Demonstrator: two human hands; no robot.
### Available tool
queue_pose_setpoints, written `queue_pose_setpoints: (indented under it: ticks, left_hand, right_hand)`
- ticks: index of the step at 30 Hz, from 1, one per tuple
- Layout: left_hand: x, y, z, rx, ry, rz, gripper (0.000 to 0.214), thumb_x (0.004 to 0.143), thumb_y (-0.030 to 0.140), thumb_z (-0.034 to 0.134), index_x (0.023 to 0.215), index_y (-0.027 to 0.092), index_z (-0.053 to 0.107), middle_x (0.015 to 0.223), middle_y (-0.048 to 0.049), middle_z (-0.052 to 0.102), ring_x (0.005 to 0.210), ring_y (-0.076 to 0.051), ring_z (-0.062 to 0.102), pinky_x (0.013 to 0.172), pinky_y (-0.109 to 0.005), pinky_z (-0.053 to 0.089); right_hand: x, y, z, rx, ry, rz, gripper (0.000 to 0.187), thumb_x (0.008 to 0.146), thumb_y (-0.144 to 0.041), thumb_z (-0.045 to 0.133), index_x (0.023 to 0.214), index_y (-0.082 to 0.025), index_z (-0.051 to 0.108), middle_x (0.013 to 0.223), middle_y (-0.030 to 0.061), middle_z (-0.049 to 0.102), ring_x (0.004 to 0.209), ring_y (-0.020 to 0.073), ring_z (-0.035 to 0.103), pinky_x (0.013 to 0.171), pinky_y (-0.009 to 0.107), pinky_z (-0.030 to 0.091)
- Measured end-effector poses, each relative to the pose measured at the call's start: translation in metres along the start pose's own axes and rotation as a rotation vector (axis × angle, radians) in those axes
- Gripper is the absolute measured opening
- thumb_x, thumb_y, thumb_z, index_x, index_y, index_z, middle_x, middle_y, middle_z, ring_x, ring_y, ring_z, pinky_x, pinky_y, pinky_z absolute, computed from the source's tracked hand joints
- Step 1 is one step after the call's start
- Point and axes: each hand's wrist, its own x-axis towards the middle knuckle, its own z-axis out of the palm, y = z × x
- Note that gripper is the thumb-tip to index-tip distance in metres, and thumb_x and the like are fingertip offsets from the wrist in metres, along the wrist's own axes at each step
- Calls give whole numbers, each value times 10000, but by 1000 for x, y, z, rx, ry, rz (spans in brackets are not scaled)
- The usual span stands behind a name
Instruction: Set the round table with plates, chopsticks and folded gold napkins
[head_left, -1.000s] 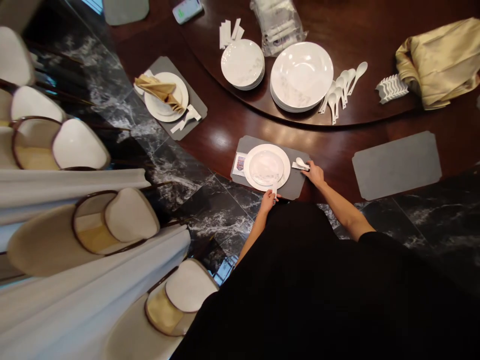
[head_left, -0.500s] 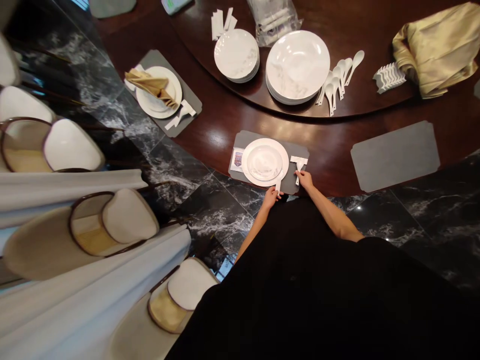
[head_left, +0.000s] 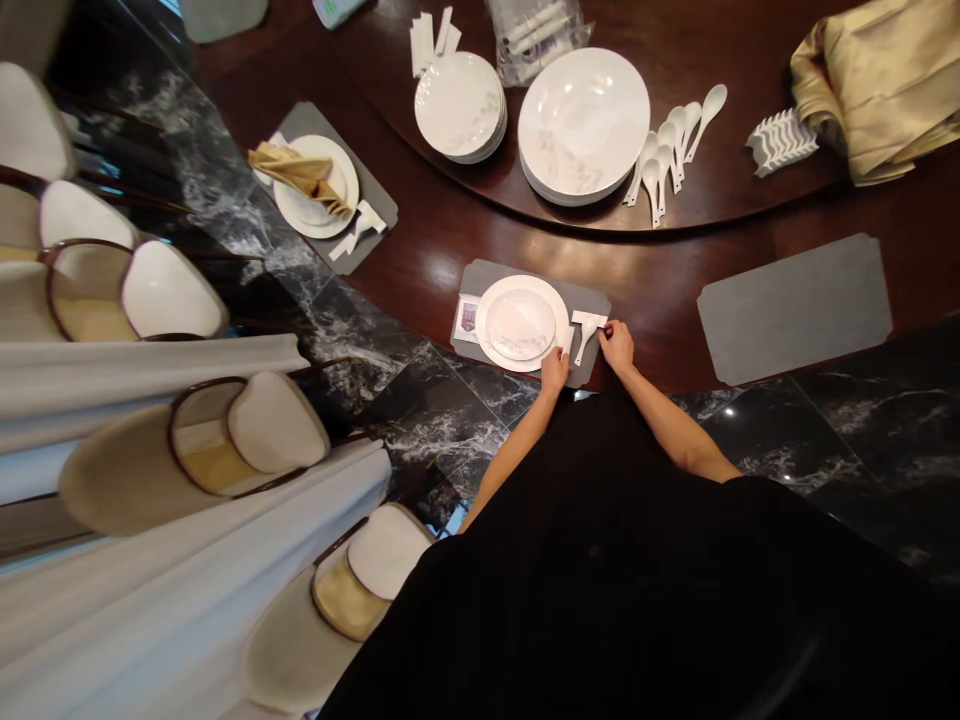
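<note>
A grey placemat (head_left: 588, 296) lies at the near edge of the dark wooden table (head_left: 450, 250). On it sits a white plate (head_left: 520, 323) with a smaller plate on top, and a small card (head_left: 466, 318) at its left. A white spoon on a white rest (head_left: 586, 325) lies right of the plate. My right hand (head_left: 618, 345) pinches at the rest's right end. My left hand (head_left: 555, 368) is closed at the plate's near rim, beside the spoon handle.
The raised turntable holds a stack of small plates (head_left: 457, 106), a stack of large bowls (head_left: 583, 125), several white spoons (head_left: 671, 150), spoon rests (head_left: 780, 143) and gold cloth (head_left: 877, 85). A set place (head_left: 315, 185) lies left, a bare mat (head_left: 793, 308) right. Covered chairs (head_left: 247, 435) stand left.
My right hand moved the spoon and rest on the mat, now gripping the rest's right end. My left hand shifted right along the plate's near rim. The view drifted slightly.
</note>
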Motion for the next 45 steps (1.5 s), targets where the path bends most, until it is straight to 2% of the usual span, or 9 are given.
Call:
queue_pose_setpoints:
  ticks: [9, 16, 21, 25, 29, 32, 36, 41, 45]
  left_hand:
    - [2, -8, 13, 61, -36, -26, 236, 1130, 279, 589, 1189, 174, 792, 1014, -81, 856, 728, -184, 770, 877, -282, 562]
    - [-5, -21, 12, 80, 17, -43, 143, 1092, 252, 643, 1148, 199, 764, 1027, -64, 817, 925, -212, 768, 941, -289, 552]
    - [-23, -12, -13, 183, 123, 55, 163, 1117, 234, 600, 1189, 201, 743, 1244, -130, 770, 1145, -235, 734, 1079, -314, 544]
    - [-37, 0, -43, 288, 117, 97, 237, 1175, 279, 516, 1307, 227, 705, 1243, -139, 756, 1165, -259, 733, 1054, -330, 556]
    - [-35, 15, -60, 442, -72, 180, 275, 1183, 281, 505, 1362, 224, 707, 1191, -149, 763, 1134, -285, 742, 1010, -345, 554]
    - [-21, 29, -57, 569, -193, 260, 292, 1169, 243, 501, 1312, 194, 752, 1301, -192, 713, 1143, -293, 744, 1002, -352, 558]
    - [3, 51, -39, 659, -305, 278, 302, 1151, 195, 498, 1249, 159, 781, 1351, -222, 663, 1142, -305, 752, 1028, -376, 569]
    - [8, 57, -24, 542, -167, 310, 463, 1088, 97, 551, 1529, 198, 649, 1594, -221, 573, 1198, -282, 755, 1068, -367, 569]
    - [-17, 35, -21, 523, -92, 197, 367, 1144, 198, 518, 1472, 154, 676, 1419, -233, 699, 1240, -311, 762, 1091, -364, 563]
  right_hand:
    - [25, 7, -11, -83, -104, -186, 593, 982, -176, 604, 1572, -148, 659, 1488, 236, 606, 1359, 385, 614, 1198, 551, 572]
    - [30, 0, -12, -138, -160, -240, 640, 977, -179, 623, 1615, -136, 643, 1507, 238, 600, 1358, 391, 587, 1253, 563, 530]
    - [27, -9, -15, -142, -111, -237, 598, 976, -171, 601, 1571, -121, 629, 1521, 265, 595, 1373, 408, 586, 1235, 599, 520]
    - [-1, -17, -5, -52, -48, -107, 412, 1067, -277, 535, 1443, -139, 630, 1305, 227, 723, 1182, 352, 699, 1102, 502, 596]
    - [-30, -23, 10, -34, -200, 81, 167, 1076, -348, 609, 1170, -231, 682, 937, 98, 781, 930, 294, 755, 954, 385, 608]
    - [-39, -26, 16, -46, -268, 96, 118, 1063, -343, 665, 992, -250, 677, 940, 91, 798, 925, 274, 771, 931, 347, 586]
    - [-43, -31, 18, -15, -301, 104, 131, 1060, -316, 687, 952, -244, 672, 960, 84, 811, 912, 247, 765, 901, 319, 565]
    - [-43, -31, 17, -31, -326, 130, 83, 1003, -216, 701, 927, -236, 673, 956, 84, 800, 908, 249, 748, 900, 323, 562]
    - [-27, -17, 4, -29, -172, 70, 159, 998, -172, 583, 1090, -212, 706, 1069, 117, 780, 965, 261, 733, 983, 370, 593]
